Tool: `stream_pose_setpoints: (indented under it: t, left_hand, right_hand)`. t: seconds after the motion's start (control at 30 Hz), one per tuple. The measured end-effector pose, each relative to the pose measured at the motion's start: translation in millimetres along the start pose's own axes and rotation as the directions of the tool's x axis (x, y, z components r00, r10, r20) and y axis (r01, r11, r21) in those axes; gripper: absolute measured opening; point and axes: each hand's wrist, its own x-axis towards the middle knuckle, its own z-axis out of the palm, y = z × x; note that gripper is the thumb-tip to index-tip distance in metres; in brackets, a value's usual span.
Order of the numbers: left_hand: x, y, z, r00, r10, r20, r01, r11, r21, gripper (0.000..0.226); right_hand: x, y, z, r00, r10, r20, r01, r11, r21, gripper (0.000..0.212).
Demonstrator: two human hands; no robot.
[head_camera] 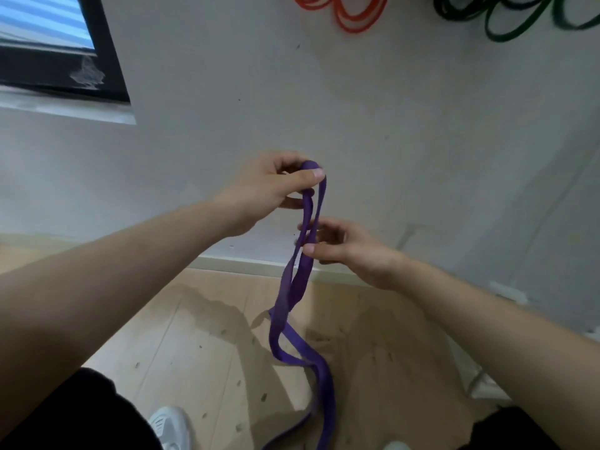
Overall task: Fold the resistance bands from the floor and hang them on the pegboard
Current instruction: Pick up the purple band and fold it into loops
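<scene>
Bare forearms reach forward from the lower corners of the view. The left hand (269,186), the higher of the two, pinches the top bend of a purple resistance band (292,287) between thumb and fingers. Just below it the right hand (350,251) nips the hanging strands between thumb and fingers, drawing them together. From there the band drops in a loose, twisted loop. Its tail trails toward the wooden floor (194,336) between the person's feet; whether it touches the boards I cannot tell. A white shoe (170,423) shows at the floor's near edge.

Folding looks only begun: one bend is made and most of the length hangs free. Next, I judge, the right hand should lift another length up to the left hand and stack the bends evenly, working out the twist. Orange bands (354,14) and green bands (506,21) hang high on the white wall (422,108); their pegs are out of view.
</scene>
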Motion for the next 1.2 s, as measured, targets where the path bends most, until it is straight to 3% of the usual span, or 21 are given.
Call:
stream_pose_setpoints:
  t: [0.17,0.33,0.5,0.63,0.73,0.83,0.93,1.03,1.13,1.2]
  left_hand:
    - [5,7,5,1.0,-0.024,-0.013,0.019,0.961,-0.275,0.021]
    - [4,7,5,0.999,-0.035,-0.033,0.026,0.966,-0.258,0.014]
    - [2,-1,-18,0.999,-0.041,-0.02,0.041,0.999,-0.016,0.022]
    - [0,-18,-34,0.989,-0.145,0.029,0.14,0.982,0.124,0.021]
    - [-1,-33,-41,0.966,-0.236,0.108,0.19,0.926,0.327,0.023]
    - [-4,-40,-39,0.928,-0.301,0.222,0.141,0.831,0.539,0.032]
    - [-4,-37,-24,0.947,-0.237,0.218,0.087,0.84,0.535,0.055]
    - [-5,-31,-4,0.953,-0.148,0.265,-0.01,0.857,0.515,0.064]
    - [-8,-29,15,0.913,-0.112,0.393,-0.134,0.826,0.547,0.05]
    - [-9,-30,21,0.915,-0.076,0.395,-0.179,0.802,0.57,0.038]
  right_hand:
    - [4,7,6,0.999,0.019,-0.027,-0.019,1.0,-0.014,0.038]
    - [3,12,7,0.998,0.041,-0.053,-0.045,0.996,-0.071,0.032]
    - [1,15,-15,0.991,0.031,-0.13,-0.043,0.995,-0.094,0.031]
    - [-2,15,-35,0.98,0.017,-0.201,-0.039,0.994,-0.105,0.029]
    - [-5,10,-47,0.968,-0.043,-0.246,0.005,0.988,-0.154,0.026]
    - [-12,1,-51,0.964,-0.13,-0.233,0.05,0.945,-0.322,0.026]
    - [-18,-9,-48,0.966,-0.197,-0.167,0.085,0.852,-0.517,0.031]
    - [-20,-16,-41,0.968,-0.215,-0.13,0.094,0.788,-0.608,0.029]
    - [-19,-21,-38,0.964,-0.236,-0.124,0.104,0.762,-0.64,0.029]
    - [-20,-22,-38,0.966,-0.225,-0.13,0.093,0.766,-0.636,0.036]
